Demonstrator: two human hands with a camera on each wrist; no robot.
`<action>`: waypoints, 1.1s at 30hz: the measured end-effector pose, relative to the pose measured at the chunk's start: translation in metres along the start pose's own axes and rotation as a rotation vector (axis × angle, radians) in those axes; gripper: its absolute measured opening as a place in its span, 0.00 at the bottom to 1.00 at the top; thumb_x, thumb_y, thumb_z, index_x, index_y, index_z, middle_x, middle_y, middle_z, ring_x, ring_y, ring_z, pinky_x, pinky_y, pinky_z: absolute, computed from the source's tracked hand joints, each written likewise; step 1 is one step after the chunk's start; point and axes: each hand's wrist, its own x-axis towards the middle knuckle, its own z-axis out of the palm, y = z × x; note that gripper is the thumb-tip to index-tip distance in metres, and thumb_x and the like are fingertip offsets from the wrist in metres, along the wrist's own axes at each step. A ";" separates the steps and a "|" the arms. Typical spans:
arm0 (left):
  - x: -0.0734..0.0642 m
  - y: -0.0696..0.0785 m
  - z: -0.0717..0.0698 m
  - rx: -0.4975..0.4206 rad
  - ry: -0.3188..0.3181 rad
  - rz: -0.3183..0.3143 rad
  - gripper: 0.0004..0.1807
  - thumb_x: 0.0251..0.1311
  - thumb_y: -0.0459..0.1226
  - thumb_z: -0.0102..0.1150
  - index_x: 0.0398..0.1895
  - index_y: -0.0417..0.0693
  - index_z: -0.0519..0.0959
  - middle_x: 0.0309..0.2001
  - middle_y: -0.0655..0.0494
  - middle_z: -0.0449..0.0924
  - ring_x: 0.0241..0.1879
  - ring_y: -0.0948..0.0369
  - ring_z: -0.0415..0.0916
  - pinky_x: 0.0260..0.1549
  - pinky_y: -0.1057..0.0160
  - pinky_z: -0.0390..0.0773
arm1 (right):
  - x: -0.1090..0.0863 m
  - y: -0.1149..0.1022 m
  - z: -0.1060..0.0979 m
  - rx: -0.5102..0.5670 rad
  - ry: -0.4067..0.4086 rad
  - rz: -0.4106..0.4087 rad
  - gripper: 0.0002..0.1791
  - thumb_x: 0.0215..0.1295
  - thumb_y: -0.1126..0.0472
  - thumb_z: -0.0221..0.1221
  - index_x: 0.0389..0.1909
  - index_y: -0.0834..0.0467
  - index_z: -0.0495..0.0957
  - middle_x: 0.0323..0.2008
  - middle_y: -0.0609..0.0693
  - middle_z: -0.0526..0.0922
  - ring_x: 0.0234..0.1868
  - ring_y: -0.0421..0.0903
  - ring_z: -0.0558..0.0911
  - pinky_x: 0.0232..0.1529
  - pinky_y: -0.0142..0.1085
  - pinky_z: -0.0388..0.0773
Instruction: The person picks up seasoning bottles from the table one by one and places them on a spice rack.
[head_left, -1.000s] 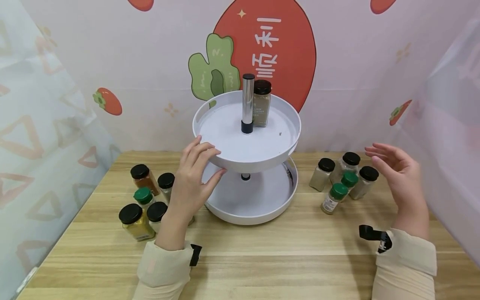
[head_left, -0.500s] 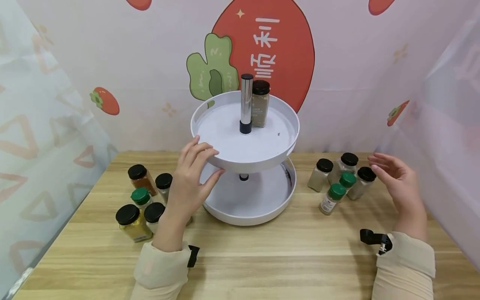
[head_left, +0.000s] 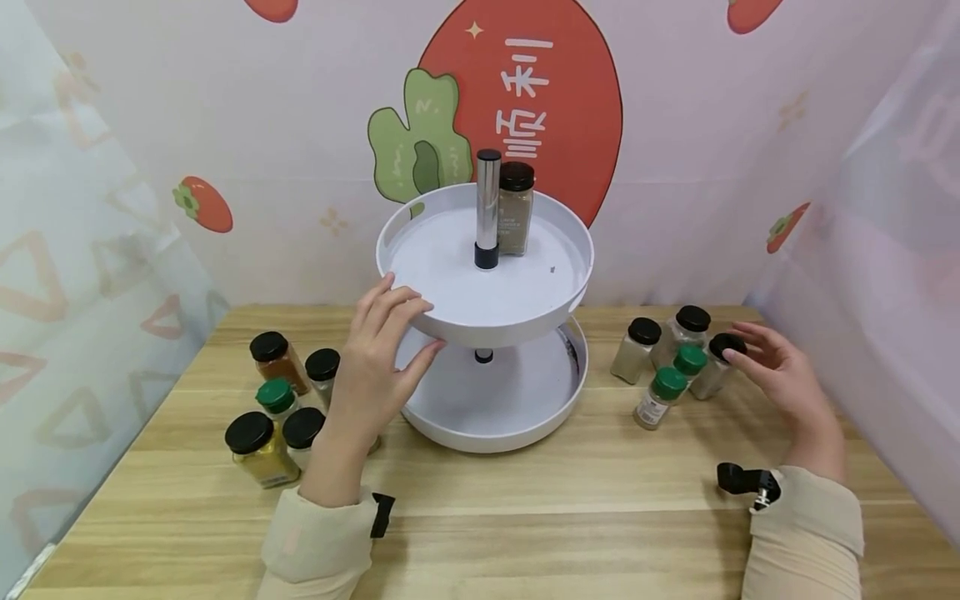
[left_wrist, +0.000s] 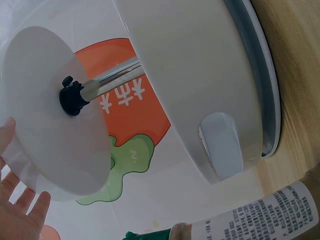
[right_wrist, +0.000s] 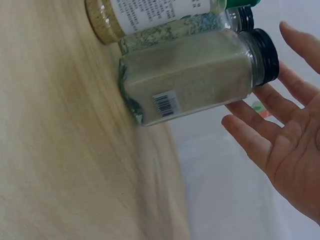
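A white two-tier turntable with a metal post stands in the middle of the table. My left hand rests its loosely bent fingers at the front left rim of the upper tray, the thumb lower, by the tray's underside. On the right, my right hand reaches around the black lid of a square glass spice jar. In the right wrist view its fingers lie behind that jar, with the thumb spread apart from the lid. One tall spice jar stands on the upper tray.
Beside the right-hand jar stand a green-capped bottle, another black-lidded jar and several more. Several spice jars, including a yellow one, sit left of the turntable, partly hidden by the left forearm. A printed cloth hangs behind.
My right hand has moved down and left to the black-lidded jar. The left hand stays at the upper tray's rim. The head view has shifted slightly.
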 end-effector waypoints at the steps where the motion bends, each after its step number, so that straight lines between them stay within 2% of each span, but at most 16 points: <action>1: 0.000 0.000 0.000 0.001 0.000 -0.001 0.24 0.49 0.31 0.76 0.50 0.41 0.78 0.55 0.44 0.77 0.70 0.43 0.63 0.76 0.56 0.63 | 0.000 0.001 0.000 -0.022 -0.015 0.009 0.30 0.73 0.58 0.57 0.73 0.43 0.63 0.56 0.23 0.68 0.48 0.15 0.68 0.42 0.09 0.69; 3: -0.001 0.000 -0.001 0.005 -0.003 -0.003 0.24 0.50 0.32 0.75 0.51 0.41 0.78 0.55 0.44 0.77 0.71 0.43 0.63 0.76 0.57 0.62 | -0.001 0.003 0.000 -0.049 -0.037 0.021 0.31 0.73 0.56 0.57 0.74 0.42 0.61 0.57 0.23 0.65 0.47 0.16 0.66 0.42 0.09 0.69; 7: -0.001 0.001 0.000 0.009 -0.014 -0.006 0.24 0.50 0.32 0.75 0.51 0.41 0.78 0.56 0.44 0.77 0.71 0.43 0.62 0.76 0.56 0.62 | -0.001 0.009 0.003 -0.006 -0.051 -0.017 0.32 0.71 0.62 0.58 0.73 0.41 0.63 0.55 0.26 0.67 0.45 0.21 0.72 0.41 0.11 0.72; 12: -0.001 0.001 0.001 0.010 -0.010 -0.006 0.24 0.50 0.32 0.75 0.51 0.41 0.78 0.56 0.44 0.77 0.71 0.43 0.62 0.75 0.55 0.63 | 0.001 0.016 0.007 0.175 -0.082 -0.075 0.33 0.68 0.72 0.57 0.68 0.40 0.67 0.51 0.28 0.73 0.42 0.24 0.79 0.41 0.13 0.74; 15: -0.001 0.000 0.001 0.016 -0.011 -0.006 0.25 0.50 0.32 0.76 0.52 0.41 0.78 0.56 0.44 0.76 0.71 0.43 0.62 0.75 0.54 0.63 | 0.002 0.019 0.009 0.292 -0.106 -0.078 0.32 0.67 0.74 0.57 0.66 0.43 0.69 0.51 0.29 0.77 0.44 0.25 0.80 0.43 0.13 0.75; 18: -0.001 0.000 0.000 0.015 -0.013 -0.007 0.25 0.49 0.32 0.76 0.52 0.41 0.78 0.56 0.44 0.76 0.72 0.44 0.62 0.75 0.53 0.64 | 0.002 0.021 0.010 0.352 -0.114 -0.074 0.31 0.66 0.76 0.57 0.65 0.47 0.70 0.49 0.29 0.79 0.44 0.26 0.80 0.43 0.14 0.75; 22: -0.001 0.000 0.000 0.013 -0.010 -0.008 0.25 0.49 0.31 0.76 0.51 0.41 0.78 0.56 0.44 0.76 0.71 0.43 0.62 0.75 0.53 0.65 | 0.002 0.022 0.012 0.342 -0.118 -0.063 0.29 0.65 0.77 0.57 0.60 0.46 0.70 0.46 0.29 0.80 0.41 0.27 0.78 0.41 0.15 0.76; 26: -0.001 0.001 0.000 0.007 0.005 0.001 0.25 0.48 0.30 0.76 0.51 0.40 0.78 0.56 0.43 0.77 0.71 0.42 0.62 0.75 0.52 0.65 | 0.001 0.024 0.013 0.281 -0.117 -0.039 0.28 0.65 0.76 0.58 0.56 0.43 0.70 0.44 0.28 0.79 0.40 0.27 0.76 0.39 0.15 0.75; 33: 0.000 0.000 0.001 -0.008 -0.002 0.000 0.25 0.47 0.30 0.76 0.51 0.40 0.78 0.55 0.43 0.76 0.70 0.42 0.62 0.76 0.54 0.62 | 0.000 0.027 0.015 0.173 -0.107 -0.018 0.29 0.66 0.73 0.59 0.57 0.39 0.67 0.42 0.27 0.76 0.37 0.29 0.75 0.36 0.19 0.76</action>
